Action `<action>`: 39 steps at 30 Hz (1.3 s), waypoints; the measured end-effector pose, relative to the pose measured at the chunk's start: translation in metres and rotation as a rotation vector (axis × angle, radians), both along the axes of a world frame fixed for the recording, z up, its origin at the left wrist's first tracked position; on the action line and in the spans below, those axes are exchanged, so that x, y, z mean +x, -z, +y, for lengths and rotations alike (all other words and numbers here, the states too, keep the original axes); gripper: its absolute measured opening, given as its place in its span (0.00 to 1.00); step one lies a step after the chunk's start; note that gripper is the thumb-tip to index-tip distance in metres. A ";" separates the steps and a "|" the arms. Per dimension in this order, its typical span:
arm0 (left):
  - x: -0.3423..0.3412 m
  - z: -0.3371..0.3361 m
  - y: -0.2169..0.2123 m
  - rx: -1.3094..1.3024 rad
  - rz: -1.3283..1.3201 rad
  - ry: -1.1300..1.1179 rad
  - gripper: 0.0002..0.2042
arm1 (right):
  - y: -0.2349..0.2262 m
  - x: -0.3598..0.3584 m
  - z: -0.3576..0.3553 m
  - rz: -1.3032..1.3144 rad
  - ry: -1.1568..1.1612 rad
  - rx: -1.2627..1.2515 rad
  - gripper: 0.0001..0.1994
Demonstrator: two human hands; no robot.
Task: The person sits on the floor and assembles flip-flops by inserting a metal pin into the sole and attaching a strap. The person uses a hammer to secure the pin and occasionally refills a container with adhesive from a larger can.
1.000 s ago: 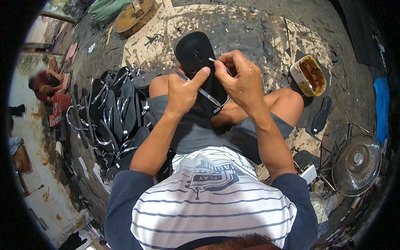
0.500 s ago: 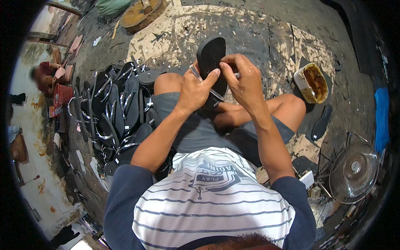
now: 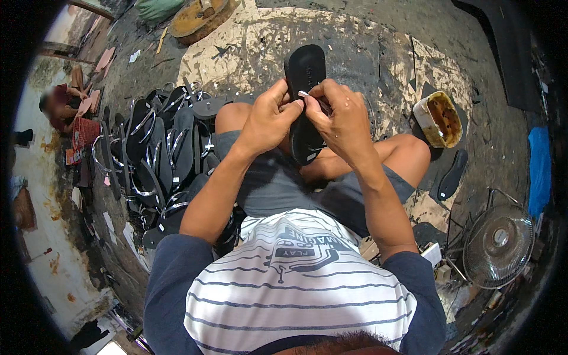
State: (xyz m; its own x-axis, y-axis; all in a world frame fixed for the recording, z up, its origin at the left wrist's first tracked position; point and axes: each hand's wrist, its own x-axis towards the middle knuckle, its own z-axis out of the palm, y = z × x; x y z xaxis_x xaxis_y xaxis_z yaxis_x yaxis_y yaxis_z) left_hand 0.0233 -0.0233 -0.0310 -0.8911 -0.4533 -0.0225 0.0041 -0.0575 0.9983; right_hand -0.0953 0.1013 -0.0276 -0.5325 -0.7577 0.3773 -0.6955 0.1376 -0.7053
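Observation:
Over my crossed legs I hold a black flip-flop sole (image 3: 306, 62), its rounded toe end pointing away and a small white label near its heel. My left hand (image 3: 269, 121) is closed at the sole's left edge, thumb lying over the top face. From the other side, my right hand (image 3: 344, 115) is closed in a pinch on a shiny silver strap (image 3: 303, 94), its pale end showing between the two hands above the sole. The rest of the strap is mostly hidden by my fingers. Beside my left knee lies a heap of black flip-flops (image 3: 157, 142) with silver straps.
At right stand a pale tub (image 3: 421, 115) smeared with yellow-brown stuff and a loose black sole (image 3: 454, 174). A fan (image 3: 498, 239) is at lower right, blue cloth (image 3: 538, 171) beyond. A round wooden block (image 3: 198, 23) stands far off. Another person (image 3: 59, 106) sits far left by a red basket (image 3: 87, 132).
The sole has swung more upright and moved slightly away from me. My hands have come closer together, and the silver strap end now shows between them over the sole.

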 end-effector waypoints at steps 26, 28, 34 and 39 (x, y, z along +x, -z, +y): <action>0.018 -0.056 0.009 0.228 0.172 -0.464 0.16 | 0.015 0.002 -0.015 -0.290 -0.042 -0.188 0.12; 0.020 -0.050 0.015 0.310 0.215 -0.486 0.15 | 0.040 0.012 -0.008 -0.550 -0.192 -0.120 0.12; 0.051 -0.055 -0.005 0.352 0.070 -0.300 0.16 | 0.054 0.015 0.008 -0.952 -0.307 -0.064 0.04; 0.130 -0.082 -0.057 -0.297 -0.195 -0.375 0.26 | 0.079 -0.007 0.007 -0.457 -0.682 0.129 0.09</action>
State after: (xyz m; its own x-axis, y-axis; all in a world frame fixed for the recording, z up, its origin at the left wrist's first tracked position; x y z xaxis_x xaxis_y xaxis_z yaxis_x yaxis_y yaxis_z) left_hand 0.1537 -0.1058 0.0261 -0.6582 -0.7528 0.0066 -0.2177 0.1987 0.9556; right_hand -0.1027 0.1080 -0.1067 -0.0201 -0.9922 0.1229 -0.3042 -0.1110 -0.9461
